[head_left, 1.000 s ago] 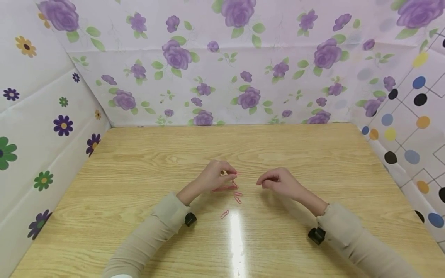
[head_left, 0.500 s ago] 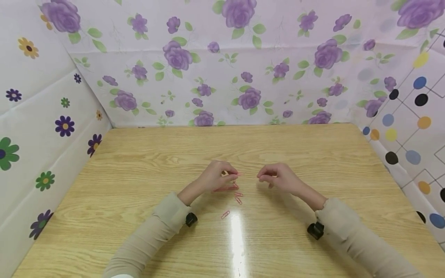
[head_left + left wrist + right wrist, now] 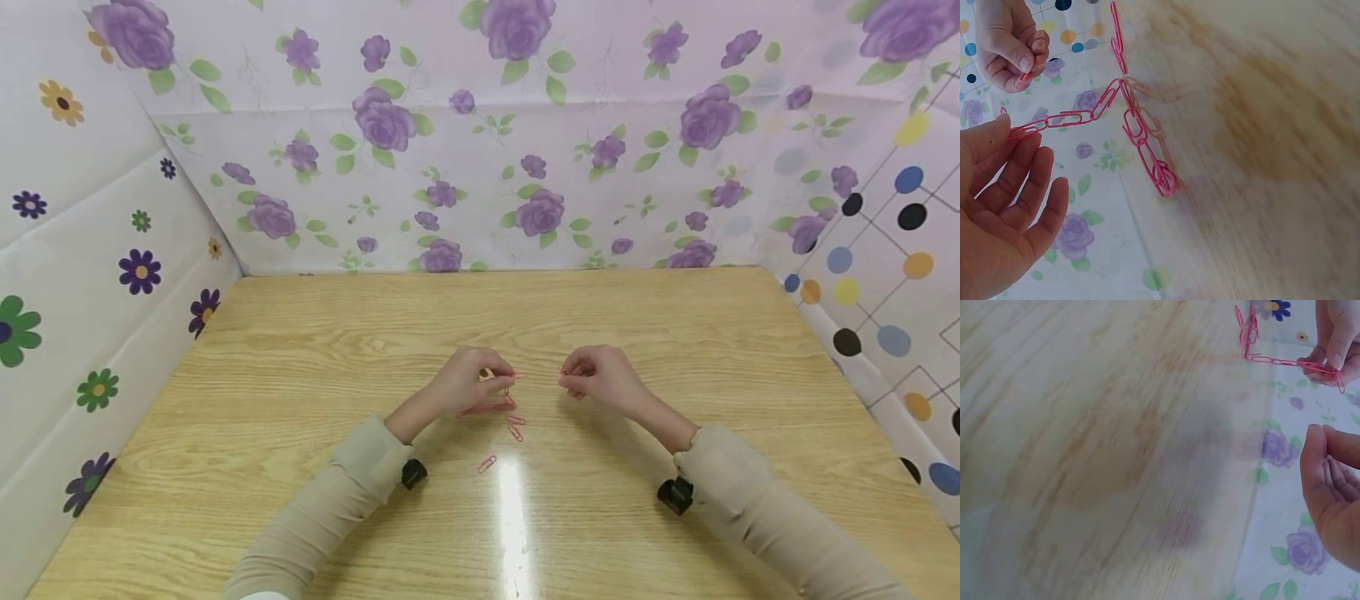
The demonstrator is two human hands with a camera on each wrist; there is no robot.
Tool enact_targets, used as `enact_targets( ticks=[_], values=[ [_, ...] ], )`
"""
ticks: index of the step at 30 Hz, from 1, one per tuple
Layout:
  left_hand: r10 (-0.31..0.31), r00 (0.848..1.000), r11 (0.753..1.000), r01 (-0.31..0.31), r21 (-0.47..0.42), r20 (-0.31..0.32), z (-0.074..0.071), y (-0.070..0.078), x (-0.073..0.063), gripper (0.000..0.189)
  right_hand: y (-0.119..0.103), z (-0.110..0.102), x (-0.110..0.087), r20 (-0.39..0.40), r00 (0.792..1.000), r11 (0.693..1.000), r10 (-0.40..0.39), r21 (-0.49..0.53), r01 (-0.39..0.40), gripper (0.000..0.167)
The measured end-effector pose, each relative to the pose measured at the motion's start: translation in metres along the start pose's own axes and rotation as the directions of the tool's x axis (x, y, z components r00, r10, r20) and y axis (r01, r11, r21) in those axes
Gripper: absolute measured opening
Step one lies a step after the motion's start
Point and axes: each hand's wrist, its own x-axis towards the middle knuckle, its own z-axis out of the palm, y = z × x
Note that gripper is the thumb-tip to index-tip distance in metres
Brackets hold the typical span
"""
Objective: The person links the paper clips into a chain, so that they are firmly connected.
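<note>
My left hand [image 3: 472, 383] pinches the end of a chain of linked pink paper clips [image 3: 1072, 117] between thumb and forefinger. One end clip [image 3: 1339, 381] sticks out past the fingertips. The chain hangs from there to the table, where the rest of it lies bent. Across a small gap to the right, my right hand [image 3: 600, 382] pinches a single pink paper clip [image 3: 1023, 77], mostly hidden by the fingers. Its thumb and forefinger tips meet, pointing toward the left hand.
Close below the left hand, loose pink paper clips [image 3: 516, 433] lie on the wooden table [image 3: 360, 533]. Another paper clip [image 3: 487, 463] lies apart, nearer the front. Flowered sheeting [image 3: 480, 192] stands behind the table, with patterned sheets at both sides.
My right hand has lifted slightly and turned, its thumb and forefinger closing together at the clip. The left hand and chain stay almost where they were.
</note>
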Motion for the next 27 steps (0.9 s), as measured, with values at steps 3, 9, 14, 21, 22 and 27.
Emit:
enact_targets(
  ticks=[3,9,14,21,22,27],
  values=[
    [0.009,1.0,1.0,-0.009,0.005,-0.006,0.0004,-0.0004,0.0006,0.013,0.0006,-0.0018,0.0005,-0.023,1.0,1.0,0.003,-0.007,-0.003,0.011],
    [0.007,1.0,1.0,-0.007,0.014,-0.019,0.0011,-0.0007,0.0025,0.011,0.0002,-0.002,0.002,-0.053,0.995,0.994,-0.083,-0.078,0.079,0.019],
    [0.011,1.0,1.0,-0.01,0.026,-0.024,0.0014,-0.0012,0.0041,0.012,-0.0022,0.0009,0.0033,-0.063,0.995,0.995,-0.071,-0.081,0.066,0.014],
    [0.021,1.0,1.0,-0.021,0.01,-0.016,0.0009,-0.0011,0.0053,0.014,-0.0049,0.0043,0.0044,-0.12,0.993,0.997,-0.012,-0.078,0.002,0.007],
    [0.019,1.0,1.0,-0.019,0.008,-0.016,0.0009,-0.0014,0.0057,0.014,-0.0053,0.0047,0.0044,-0.13,0.991,0.995,-0.025,-0.095,0.012,0.007],
    [0.013,1.0,1.0,-0.013,0.003,-0.021,0.0004,-0.0008,0.0073,0.013,-0.0082,0.0072,0.0054,-0.164,0.982,0.981,-0.098,-0.184,0.067,0.005]
  ],
)
